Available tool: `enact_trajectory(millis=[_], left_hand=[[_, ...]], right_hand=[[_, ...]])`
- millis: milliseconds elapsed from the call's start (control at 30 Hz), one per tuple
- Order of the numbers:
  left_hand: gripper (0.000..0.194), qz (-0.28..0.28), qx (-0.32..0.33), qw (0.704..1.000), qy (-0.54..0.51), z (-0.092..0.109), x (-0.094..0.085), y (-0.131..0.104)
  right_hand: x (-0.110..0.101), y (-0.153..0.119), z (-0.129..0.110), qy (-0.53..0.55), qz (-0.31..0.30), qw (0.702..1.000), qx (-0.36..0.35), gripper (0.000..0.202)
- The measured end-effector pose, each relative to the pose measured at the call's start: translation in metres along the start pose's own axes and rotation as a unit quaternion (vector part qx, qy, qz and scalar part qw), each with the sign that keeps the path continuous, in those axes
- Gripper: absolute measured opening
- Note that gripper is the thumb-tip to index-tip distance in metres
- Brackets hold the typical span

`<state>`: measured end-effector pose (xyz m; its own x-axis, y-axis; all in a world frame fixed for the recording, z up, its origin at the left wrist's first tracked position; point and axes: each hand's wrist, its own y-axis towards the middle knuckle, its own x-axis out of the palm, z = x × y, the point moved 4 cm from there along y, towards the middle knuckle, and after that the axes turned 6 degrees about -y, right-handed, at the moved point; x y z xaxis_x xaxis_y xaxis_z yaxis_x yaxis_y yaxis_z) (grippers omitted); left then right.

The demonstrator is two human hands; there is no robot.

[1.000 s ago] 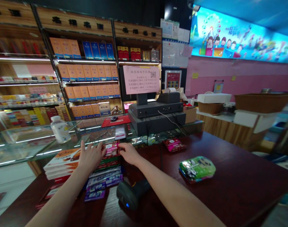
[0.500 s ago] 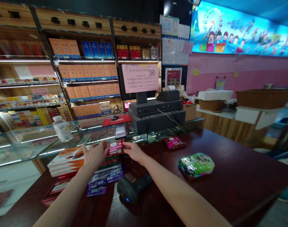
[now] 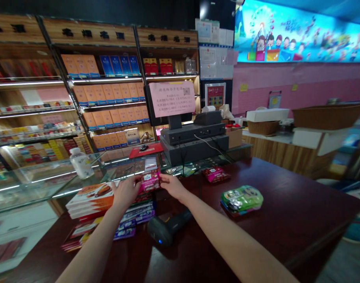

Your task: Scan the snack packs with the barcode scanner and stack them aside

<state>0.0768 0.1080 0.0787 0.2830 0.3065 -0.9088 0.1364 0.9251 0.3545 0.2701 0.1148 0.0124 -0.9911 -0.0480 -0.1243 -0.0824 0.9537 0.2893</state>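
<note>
A pink and dark red snack packet [image 3: 150, 181] is held between both hands at the far side of the dark wooden counter. My left hand [image 3: 126, 192] grips its left edge, and my right hand [image 3: 174, 186] pinches its right edge. Beneath it lie purple and silver packets [image 3: 132, 220], partly hidden by my left arm. White and orange boxes [image 3: 91, 198] are stacked left of my left hand, with flat red packs [image 3: 79, 234] in front of them. A black barcode scanner [image 3: 165, 230] rests nearer to me, its blue light on.
Another pink packet [image 3: 215, 175] and a green packet [image 3: 241, 199] lie on the counter to the right. Behind stands a cash register [image 3: 194, 135] with a pink sign [image 3: 172, 99]. A white bottle [image 3: 81, 163] stands on the glass case at left.
Both hands have raised the pink packet slightly, and its front now faces me more. The whole view has shifted a little; the scanner and other packets keep their places on the counter.
</note>
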Motion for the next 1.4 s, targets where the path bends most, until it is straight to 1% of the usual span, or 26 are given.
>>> enact_trajectory(millis=[167,267,333,433,533,633,733,833,967,1067,1167,1267,1400], left_hand=[[0.040,0.036,0.051,0.997,-0.041,0.015,0.002,-0.006],[0.039,0.074,0.095,0.989,-0.083,0.018,0.007,-0.010],[0.041,0.089,0.111,0.983,-0.114,0.016,0.015,-0.012],[0.047,0.086,0.129,0.975,-0.160,0.011,0.031,-0.015],[0.048,0.104,0.156,0.963,-0.194,0.006,0.043,-0.017],[0.049,0.130,0.184,0.949,-0.220,0.002,0.051,-0.019],[0.054,0.143,0.202,0.941,-0.230,-0.001,0.057,-0.021],[0.064,0.139,0.219,0.940,-0.224,-0.003,0.064,-0.026],[0.079,0.127,0.233,0.944,-0.197,-0.006,0.070,-0.034],[0.083,0.112,0.230,0.952,-0.168,-0.008,0.073,-0.039],[0.078,0.108,0.224,0.959,-0.138,-0.008,0.072,-0.042],[0.073,0.122,0.237,0.955,-0.130,-0.006,0.067,-0.045],[0.067,0.157,0.256,0.945,-0.127,-0.003,0.055,-0.051]], right_hand=[[-0.021,-0.011,-0.006,0.009,0.014,1.000,-0.023,0.057],[-0.033,-0.018,-0.004,0.019,0.023,0.999,-0.043,0.060],[-0.041,-0.023,0.001,0.019,0.026,0.998,-0.046,0.061],[-0.052,-0.029,0.009,0.023,0.022,0.998,-0.054,0.061],[-0.060,-0.034,0.014,0.031,0.018,0.998,-0.057,0.057],[-0.066,-0.039,0.015,0.033,0.013,0.998,-0.054,0.057],[-0.069,-0.043,0.016,0.031,0.007,0.998,-0.053,0.061],[-0.070,-0.047,0.019,0.017,-0.001,0.998,-0.054,0.067],[-0.071,-0.049,0.024,-0.016,-0.002,0.998,-0.065,0.069],[-0.071,-0.050,0.024,-0.037,0.006,0.996,-0.075,0.067],[-0.070,-0.052,0.020,-0.054,0.009,0.995,-0.080,0.064],[-0.069,-0.055,0.017,-0.059,0.010,0.995,-0.085,0.062],[-0.067,-0.059,0.014,-0.031,-0.008,0.996,-0.084,0.064]])
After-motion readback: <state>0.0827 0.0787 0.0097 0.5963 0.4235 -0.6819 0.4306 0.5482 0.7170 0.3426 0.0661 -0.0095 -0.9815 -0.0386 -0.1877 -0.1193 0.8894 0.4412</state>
